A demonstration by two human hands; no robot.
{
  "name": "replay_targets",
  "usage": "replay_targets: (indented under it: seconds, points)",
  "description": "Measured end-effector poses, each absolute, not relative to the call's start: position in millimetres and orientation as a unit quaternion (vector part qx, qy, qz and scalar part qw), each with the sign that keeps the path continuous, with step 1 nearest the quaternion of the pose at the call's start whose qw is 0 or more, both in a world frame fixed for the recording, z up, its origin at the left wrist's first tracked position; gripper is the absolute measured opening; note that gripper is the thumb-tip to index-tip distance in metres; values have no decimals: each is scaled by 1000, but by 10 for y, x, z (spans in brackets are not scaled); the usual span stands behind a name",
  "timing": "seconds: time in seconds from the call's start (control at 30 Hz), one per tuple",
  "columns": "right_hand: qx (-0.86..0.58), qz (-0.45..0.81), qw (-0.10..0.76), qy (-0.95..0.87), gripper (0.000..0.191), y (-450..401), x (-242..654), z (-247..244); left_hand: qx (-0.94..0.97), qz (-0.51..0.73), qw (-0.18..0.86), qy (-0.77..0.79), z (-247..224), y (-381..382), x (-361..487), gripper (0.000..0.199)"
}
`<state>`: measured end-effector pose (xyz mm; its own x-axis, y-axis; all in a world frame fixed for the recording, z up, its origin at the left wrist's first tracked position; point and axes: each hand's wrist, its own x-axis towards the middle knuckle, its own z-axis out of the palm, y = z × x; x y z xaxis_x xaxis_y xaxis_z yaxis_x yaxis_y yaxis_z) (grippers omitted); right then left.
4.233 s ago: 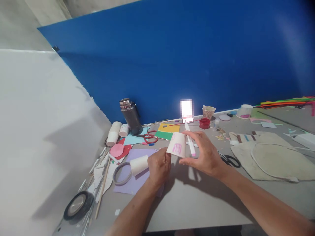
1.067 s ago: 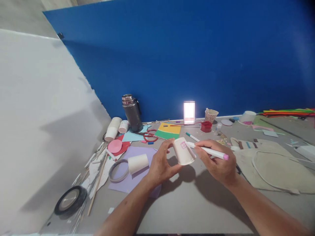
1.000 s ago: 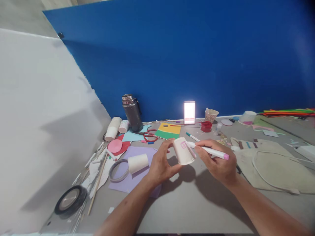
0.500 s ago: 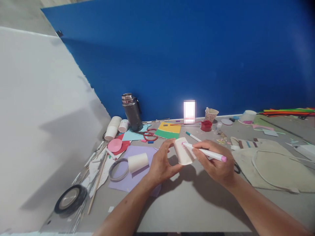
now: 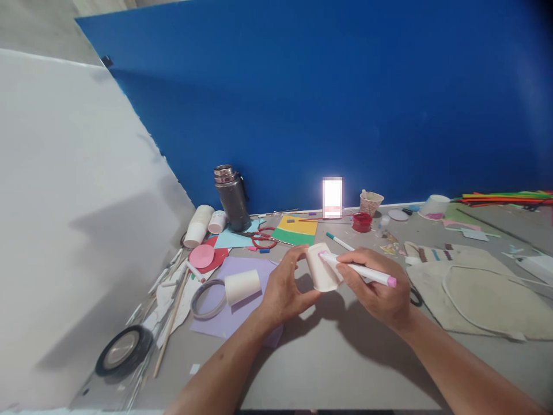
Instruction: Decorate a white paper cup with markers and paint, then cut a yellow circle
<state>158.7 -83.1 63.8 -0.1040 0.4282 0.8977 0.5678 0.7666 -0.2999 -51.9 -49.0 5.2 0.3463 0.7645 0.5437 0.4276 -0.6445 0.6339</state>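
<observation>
1. A blue panel [image 5: 276, 104] rises behind a grey table [image 5: 311, 369]. The landmark is the white paper cup [image 5: 322, 276], raised between the hands.
2. Well left of the cup sit a black tape roll [image 5: 144, 341] and a wooden stick [image 5: 173, 317].
3. Nearer on its left, another cup [image 5: 242, 287] lies sideways on lilac paper [image 5: 246, 328], by a grey tape ring [image 5: 208, 316]; the left forearm covers part of the sheet. Behind, to the left, stand a dark flask [image 5: 232, 202] and red-handled scissors [image 5: 262, 247] lie.
4. The left hand [image 5: 287, 285] grips the cup from its left side, tilted and rim down, fingers by the narrow end and thumb near the rim, seemingly to steady the wall facing the pen.
5. Just right of the cup, the right hand [image 5: 375, 282] is closed around a white marker [image 5: 367, 272] like a pen, its tip at the pink marks [image 5: 322, 254], presumably for fine control. The marker hides some of them.
6. Right of the cup, farther back, are a teal-capped pen [image 5: 339, 241] and a red jar [image 5: 362, 222]. Black scissors [image 5: 416, 297] are mostly hidden by the right hand; farther right a white cable crosses a beige cloth [image 5: 488, 300].
</observation>
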Motion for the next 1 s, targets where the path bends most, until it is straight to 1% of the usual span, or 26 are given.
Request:
replay_targets:
  seconds: [0.47,1.0]
  points:
    - [-337,-52,577,-742,12,-828,1604,649,798,437,192,368,53,-492,-516,82]
    - [-382,-68,592,-706,13,-818,1654,668,793,447,193,366,57,-498,-502,82]
